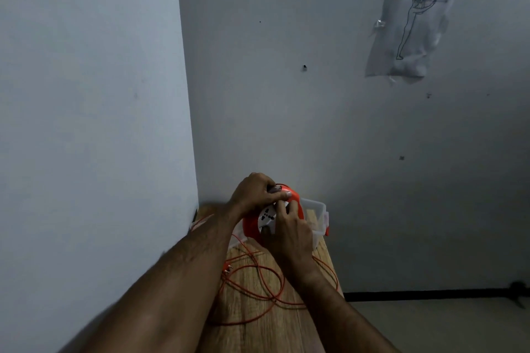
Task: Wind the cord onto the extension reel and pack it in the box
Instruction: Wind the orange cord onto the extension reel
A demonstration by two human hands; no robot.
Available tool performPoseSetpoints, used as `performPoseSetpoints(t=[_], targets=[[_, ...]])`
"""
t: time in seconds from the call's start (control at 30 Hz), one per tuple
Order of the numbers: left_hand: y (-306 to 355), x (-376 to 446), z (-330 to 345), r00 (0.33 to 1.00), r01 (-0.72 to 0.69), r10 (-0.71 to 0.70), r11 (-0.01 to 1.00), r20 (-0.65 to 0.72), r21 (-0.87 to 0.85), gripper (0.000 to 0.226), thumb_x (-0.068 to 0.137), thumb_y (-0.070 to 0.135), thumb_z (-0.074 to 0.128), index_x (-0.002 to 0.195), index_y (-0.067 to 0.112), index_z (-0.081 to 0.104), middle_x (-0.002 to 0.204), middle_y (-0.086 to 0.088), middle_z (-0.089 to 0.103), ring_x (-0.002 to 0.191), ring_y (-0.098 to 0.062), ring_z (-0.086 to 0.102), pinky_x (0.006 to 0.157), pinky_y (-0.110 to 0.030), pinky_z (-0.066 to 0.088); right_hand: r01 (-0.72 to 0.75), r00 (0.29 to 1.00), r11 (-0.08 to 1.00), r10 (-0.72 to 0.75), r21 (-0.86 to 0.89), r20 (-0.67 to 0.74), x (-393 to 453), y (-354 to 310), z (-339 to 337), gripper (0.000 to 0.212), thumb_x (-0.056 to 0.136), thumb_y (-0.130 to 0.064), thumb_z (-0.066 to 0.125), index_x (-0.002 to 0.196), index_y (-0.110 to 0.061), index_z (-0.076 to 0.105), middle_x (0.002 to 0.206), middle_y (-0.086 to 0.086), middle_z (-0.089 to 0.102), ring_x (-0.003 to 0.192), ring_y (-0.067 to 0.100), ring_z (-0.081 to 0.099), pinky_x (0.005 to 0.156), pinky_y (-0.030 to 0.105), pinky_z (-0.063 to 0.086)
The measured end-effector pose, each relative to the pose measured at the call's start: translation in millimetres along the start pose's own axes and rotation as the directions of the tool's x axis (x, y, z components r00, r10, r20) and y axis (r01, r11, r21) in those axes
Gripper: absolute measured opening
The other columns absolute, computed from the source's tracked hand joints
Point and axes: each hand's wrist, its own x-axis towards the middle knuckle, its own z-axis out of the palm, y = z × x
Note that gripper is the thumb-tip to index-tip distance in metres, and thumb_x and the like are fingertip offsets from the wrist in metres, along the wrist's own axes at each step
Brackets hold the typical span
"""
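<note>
An orange extension reel with a white socket face stands on edge near the far end of a narrow wooden table. My left hand grips the reel's top rim. My right hand is against the socket face, its fingers curled at the centre of the white face. Loose orange cord lies in loops on the table in front of the reel, with the plug at the left. A clear plastic box sits just behind and right of the reel.
The table stands in a corner, with walls close on the left and behind. A paper drawing is taped high on the back wall. Bare floor lies to the right of the table.
</note>
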Motion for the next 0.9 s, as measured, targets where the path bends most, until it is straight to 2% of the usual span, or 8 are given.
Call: performPoseSetpoints(t=[0.27,0.4,0.53,0.6,0.67,0.73,0.8,0.9], targets=[[1,-3,1,0.999,-0.029,0.031,0.998,-0.028,0.052,0.047,0.083,0.062,0.067,0.056,0.025,0.054,0.053,0.009,0.051,0.049,-0.005,0.050,0.053,-0.018,0.034,-0.466,0.838,0.669,0.544,0.578,0.047,5,-12,5,0.044,0.078,-0.037,0.084,0.108,-0.017,0.059,0.099,0.000,0.067,0.089,0.016,0.068,0.075,0.038,0.062],[0,-2,5,0.999,-0.024,0.027,0.997,-0.044,0.072,0.048,0.082,0.065,0.066,0.064,0.021,0.060,0.058,0.011,0.053,0.053,-0.003,0.053,0.054,-0.016,0.035,-0.652,0.520,0.002,0.729,0.758,0.445,12,-13,19,0.061,0.069,-0.040,0.091,0.104,-0.011,0.050,0.105,0.010,0.064,0.093,0.023,0.065,0.085,0.048,0.060],[-2,-4,6,0.999,-0.019,0.022,0.997,-0.045,0.071,0.050,0.082,0.064,0.067,0.065,0.016,0.064,0.059,0.007,0.055,0.053,-0.003,0.053,0.056,-0.020,0.039,-0.365,0.370,-0.412,0.759,0.835,0.536,28,67,123,0.138,0.019,-0.049,0.102,0.136,-0.034,0.031,0.129,0.018,0.054,0.109,0.041,0.061,0.084,0.065,0.054],[-6,-5,2,0.999,0.000,0.001,1.000,-0.052,0.023,0.049,0.084,0.060,0.067,0.063,0.015,0.064,0.055,0.007,0.055,0.050,-0.005,0.053,0.055,-0.021,0.039,-0.566,0.374,-0.293,0.743,0.771,0.556,22,15,54,0.083,0.059,-0.033,0.097,0.121,-0.018,0.044,0.111,0.016,0.062,0.097,0.036,0.069,0.079,0.057,0.061],[-9,-5,-3,0.998,0.013,-0.014,1.000,-0.055,-0.013,0.048,0.084,0.058,0.068,0.067,0.013,0.068,0.056,0.006,0.058,0.050,-0.006,0.056,0.055,-0.022,0.042,-0.567,0.651,0.318,0.738,0.760,0.177,4,-18,-5,0.034,0.082,-0.024,0.083,0.100,-0.009,0.058,0.093,0.008,0.068,0.083,0.024,0.072,0.070,0.043,0.064],[-11,-5,-5,0.998,0.017,-0.017,1.000,-0.057,-0.005,0.049,0.083,0.061,0.067,0.067,0.015,0.068,0.057,0.004,0.060,0.051,-0.009,0.058,0.055,-0.025,0.046,-0.250,0.896,0.847,0.386,0.469,-0.220,-4,-16,-12,0.019,0.085,-0.021,0.078,0.096,-0.013,0.064,0.088,-0.002,0.067,0.078,0.011,0.064,0.066,0.024,0.057],[-12,-4,-5,0.998,0.026,-0.026,1.000,-0.059,-0.007,0.051,0.082,0.062,0.067,0.063,0.016,0.065,0.056,0.001,0.060,0.050,-0.011,0.056,0.056,-0.028,0.047,0.016,0.972,0.990,0.018,0.143,-0.233,-7,-8,-10,0.028,0.083,-0.021,0.078,0.106,-0.014,0.066,0.099,0.002,0.067,0.085,0.012,0.062,0.072,0.018,0.050],[-12,-4,-4,0.997,0.032,-0.034,0.999,-0.067,-0.024,0.051,0.083,0.061,0.068,0.064,0.013,0.066,0.055,-0.001,0.059,0.050,-0.011,0.055,0.056,-0.029,0.047,0.259,0.966,0.960,-0.260,-0.107,0.008,-8,5,5,0.051,0.074,-0.022,0.080,0.122,-0.016,0.061,0.128,0.016,0.061,0.117,0.033,0.060,0.093,0.047,0.056]])
